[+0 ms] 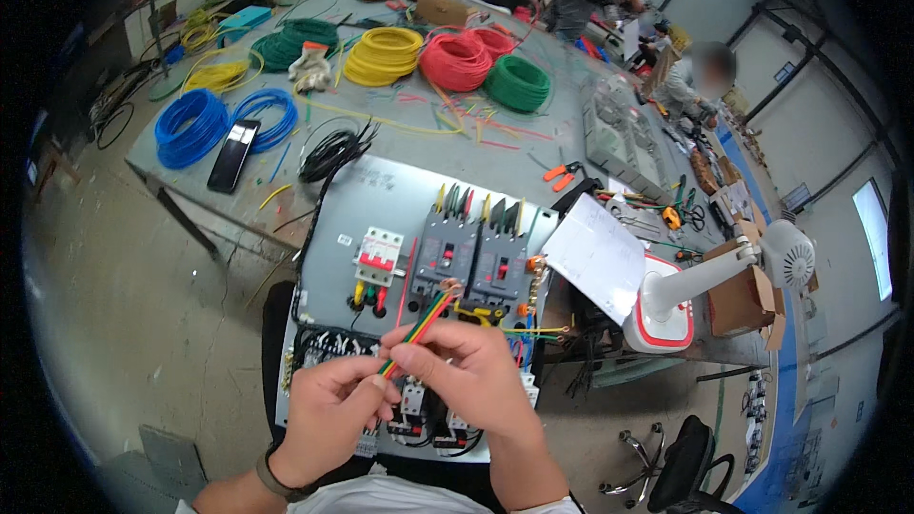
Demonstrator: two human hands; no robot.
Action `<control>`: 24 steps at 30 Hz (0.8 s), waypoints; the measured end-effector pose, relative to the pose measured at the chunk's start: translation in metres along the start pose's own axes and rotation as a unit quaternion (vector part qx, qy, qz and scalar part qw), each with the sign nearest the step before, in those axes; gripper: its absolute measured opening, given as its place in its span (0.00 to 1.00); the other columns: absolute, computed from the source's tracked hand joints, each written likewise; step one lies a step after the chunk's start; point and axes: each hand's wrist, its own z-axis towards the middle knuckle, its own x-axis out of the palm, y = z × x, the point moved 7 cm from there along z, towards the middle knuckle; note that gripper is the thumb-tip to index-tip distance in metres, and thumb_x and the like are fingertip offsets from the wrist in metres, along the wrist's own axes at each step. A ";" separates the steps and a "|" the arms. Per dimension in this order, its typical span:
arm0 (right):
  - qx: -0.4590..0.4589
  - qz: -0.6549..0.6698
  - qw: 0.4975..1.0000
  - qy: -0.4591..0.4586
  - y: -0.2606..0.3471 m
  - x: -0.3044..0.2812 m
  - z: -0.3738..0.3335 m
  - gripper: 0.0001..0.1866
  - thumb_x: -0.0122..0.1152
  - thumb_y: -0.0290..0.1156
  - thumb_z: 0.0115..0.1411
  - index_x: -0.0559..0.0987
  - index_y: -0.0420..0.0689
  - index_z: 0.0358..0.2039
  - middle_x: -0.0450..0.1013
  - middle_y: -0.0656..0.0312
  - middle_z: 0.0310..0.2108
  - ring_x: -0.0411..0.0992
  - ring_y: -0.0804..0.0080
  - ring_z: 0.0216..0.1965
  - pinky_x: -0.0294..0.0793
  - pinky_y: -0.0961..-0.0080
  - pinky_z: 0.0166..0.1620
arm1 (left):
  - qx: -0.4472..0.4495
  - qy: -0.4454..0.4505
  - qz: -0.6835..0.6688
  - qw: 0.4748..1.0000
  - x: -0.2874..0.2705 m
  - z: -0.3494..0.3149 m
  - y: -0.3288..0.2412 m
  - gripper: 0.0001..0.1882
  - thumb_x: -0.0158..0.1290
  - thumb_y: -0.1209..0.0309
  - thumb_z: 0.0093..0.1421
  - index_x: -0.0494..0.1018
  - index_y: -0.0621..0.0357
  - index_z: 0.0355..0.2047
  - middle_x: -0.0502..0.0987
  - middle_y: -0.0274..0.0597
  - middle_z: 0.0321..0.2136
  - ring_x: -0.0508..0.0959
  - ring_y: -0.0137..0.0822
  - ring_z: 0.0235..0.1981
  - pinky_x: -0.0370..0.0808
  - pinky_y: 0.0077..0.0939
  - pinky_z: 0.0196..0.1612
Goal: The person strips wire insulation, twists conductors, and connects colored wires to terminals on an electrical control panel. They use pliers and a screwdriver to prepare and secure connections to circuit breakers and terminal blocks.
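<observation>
Between my two hands runs a small bundle of red, yellow and green wires point(430, 314), with bare copper ends point(451, 286) pointing up and away. My left hand point(328, 409) pinches its lower end between thumb and fingers. Just above, my right hand point(471, 369) grips the same bundle. Both are over a metal mounting panel point(347, 205) tilted in front of me. Two dark grey circuit breakers point(446, 249) stand side by side on it, coloured wires rising from their tops. Left of them sits a white breaker with red switches point(379, 255). My hands partly cover the contactors point(411, 405) below.
Blue point(190, 128), yellow point(383, 55), red point(455, 61) and green point(517, 83) wire coils lie on the table. A phone point(233, 157), orange-handled pliers point(562, 171), a paper sheet point(592, 252) and a white desk lamp point(662, 309) surround the panel. Other people work beyond.
</observation>
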 end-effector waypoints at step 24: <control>-0.044 -0.025 0.997 -0.062 0.005 -0.008 0.000 0.10 0.67 0.26 0.66 0.85 0.33 0.44 0.83 0.59 0.32 0.80 0.79 0.33 0.80 0.80 0.38 | 0.005 0.041 -0.010 0.999 0.007 0.012 0.001 0.09 0.50 0.78 0.68 0.79 0.68 0.38 0.82 0.39 0.27 0.80 0.25 0.26 0.79 0.21 0.31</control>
